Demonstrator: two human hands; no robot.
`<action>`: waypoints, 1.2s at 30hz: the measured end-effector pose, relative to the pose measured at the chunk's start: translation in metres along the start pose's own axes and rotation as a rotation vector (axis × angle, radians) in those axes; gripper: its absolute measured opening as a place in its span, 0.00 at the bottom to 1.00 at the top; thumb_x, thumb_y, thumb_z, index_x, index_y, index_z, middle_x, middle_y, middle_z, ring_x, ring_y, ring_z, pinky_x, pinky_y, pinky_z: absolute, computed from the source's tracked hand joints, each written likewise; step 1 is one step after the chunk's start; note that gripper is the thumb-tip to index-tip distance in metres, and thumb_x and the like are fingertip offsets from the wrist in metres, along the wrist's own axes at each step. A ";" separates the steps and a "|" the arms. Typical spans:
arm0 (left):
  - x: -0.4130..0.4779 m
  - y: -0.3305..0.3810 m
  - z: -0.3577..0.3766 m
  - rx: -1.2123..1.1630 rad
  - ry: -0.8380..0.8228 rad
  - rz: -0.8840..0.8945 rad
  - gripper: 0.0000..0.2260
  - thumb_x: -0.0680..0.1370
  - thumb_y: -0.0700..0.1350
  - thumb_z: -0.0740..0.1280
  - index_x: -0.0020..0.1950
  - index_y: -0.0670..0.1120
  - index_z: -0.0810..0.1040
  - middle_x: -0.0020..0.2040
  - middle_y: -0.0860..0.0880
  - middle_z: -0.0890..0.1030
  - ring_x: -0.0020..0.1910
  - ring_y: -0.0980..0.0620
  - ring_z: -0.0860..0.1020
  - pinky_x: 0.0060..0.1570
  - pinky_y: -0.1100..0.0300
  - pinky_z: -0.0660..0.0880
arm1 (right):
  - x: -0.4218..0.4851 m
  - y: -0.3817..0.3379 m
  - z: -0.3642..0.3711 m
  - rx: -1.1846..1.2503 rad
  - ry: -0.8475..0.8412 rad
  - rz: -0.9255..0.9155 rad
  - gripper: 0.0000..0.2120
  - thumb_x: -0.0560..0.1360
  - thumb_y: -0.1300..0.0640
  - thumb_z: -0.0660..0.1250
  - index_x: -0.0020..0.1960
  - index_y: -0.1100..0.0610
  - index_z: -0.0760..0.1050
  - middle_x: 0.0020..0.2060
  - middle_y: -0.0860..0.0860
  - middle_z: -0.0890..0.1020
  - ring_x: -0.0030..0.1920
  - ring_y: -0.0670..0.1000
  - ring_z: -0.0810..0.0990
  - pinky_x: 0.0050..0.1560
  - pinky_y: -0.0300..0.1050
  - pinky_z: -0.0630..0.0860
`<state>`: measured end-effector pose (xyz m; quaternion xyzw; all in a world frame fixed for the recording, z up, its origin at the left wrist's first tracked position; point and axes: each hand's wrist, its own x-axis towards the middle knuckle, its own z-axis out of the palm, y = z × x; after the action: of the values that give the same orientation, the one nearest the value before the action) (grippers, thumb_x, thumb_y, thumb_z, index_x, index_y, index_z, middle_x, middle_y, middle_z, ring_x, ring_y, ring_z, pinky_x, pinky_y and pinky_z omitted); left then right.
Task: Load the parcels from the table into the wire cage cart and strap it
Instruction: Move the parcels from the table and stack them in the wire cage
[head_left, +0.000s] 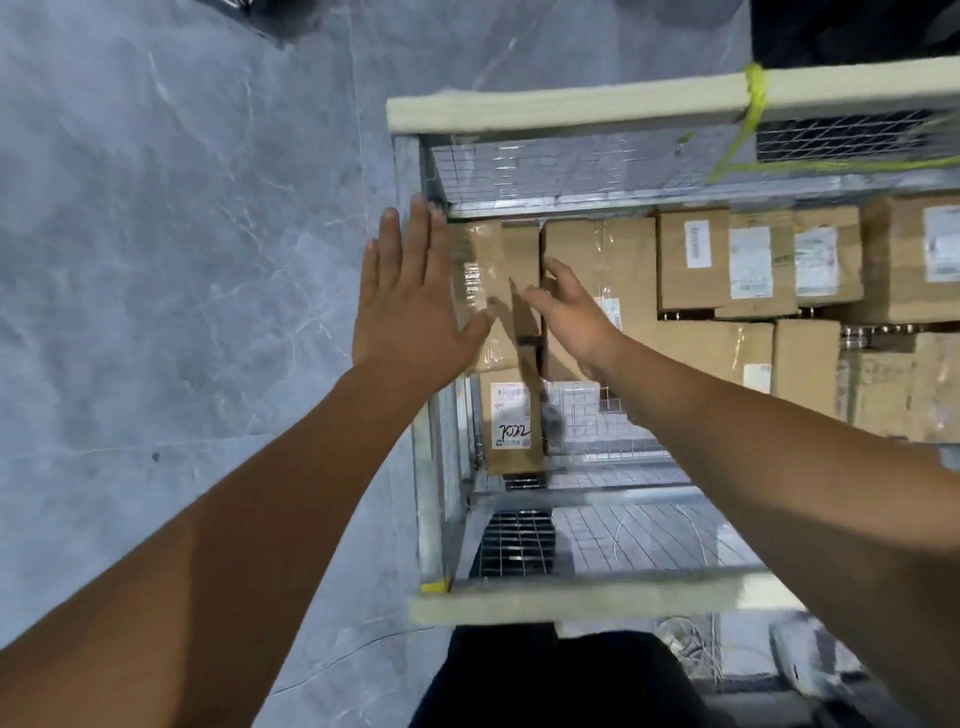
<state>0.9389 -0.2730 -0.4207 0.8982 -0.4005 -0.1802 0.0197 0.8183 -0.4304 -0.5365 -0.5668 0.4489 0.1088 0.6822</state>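
I look straight down into the wire cage cart (431, 395), which holds several brown cardboard parcels. My left hand (410, 296) is flat with straight fingers at the cart's far left corner, its thumb against a taped brown parcel (493, 260). My right hand (566, 312) reaches in beside it, fingers loosely spread over the same parcel's right edge and the neighbouring parcel (602, 254); it grips nothing that I can see. A narrow parcel with a white label and handwriting (511, 426) stands lower in the cart. A yellow-green strap (753, 104) is tied round the far padded rail.
Labelled parcels (748, 260) fill the cart's far and right side. Bare wire floor (639, 535) shows at the near side. Padded rails (571, 603) cap the near and far edges. Grey marbled floor (171, 260) lies to the left. My dark trouser leg (545, 680) is below.
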 end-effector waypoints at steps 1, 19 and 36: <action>-0.008 0.006 -0.006 -0.007 -0.013 0.020 0.44 0.81 0.66 0.58 0.84 0.43 0.39 0.85 0.43 0.39 0.83 0.40 0.38 0.80 0.47 0.36 | -0.022 -0.004 -0.010 -0.019 0.010 -0.015 0.36 0.80 0.43 0.69 0.83 0.43 0.56 0.81 0.54 0.63 0.79 0.51 0.64 0.66 0.43 0.63; -0.333 0.323 -0.082 -0.236 -0.161 0.772 0.38 0.79 0.70 0.59 0.84 0.53 0.56 0.85 0.48 0.53 0.84 0.43 0.44 0.79 0.46 0.39 | -0.608 0.152 -0.088 -0.314 1.075 0.015 0.34 0.80 0.38 0.65 0.81 0.52 0.64 0.79 0.55 0.67 0.80 0.57 0.62 0.78 0.61 0.60; -0.586 0.518 -0.054 -0.007 -0.378 1.671 0.35 0.80 0.66 0.63 0.82 0.49 0.63 0.83 0.45 0.61 0.83 0.39 0.51 0.81 0.40 0.48 | -0.868 0.332 0.007 0.652 1.885 0.246 0.34 0.81 0.37 0.65 0.82 0.43 0.59 0.82 0.49 0.62 0.82 0.50 0.56 0.81 0.58 0.56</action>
<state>0.2283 -0.2049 -0.0965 0.2633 -0.9269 -0.2547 0.0818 0.1060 -0.0002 -0.1230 -0.1568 0.8692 -0.4427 0.1545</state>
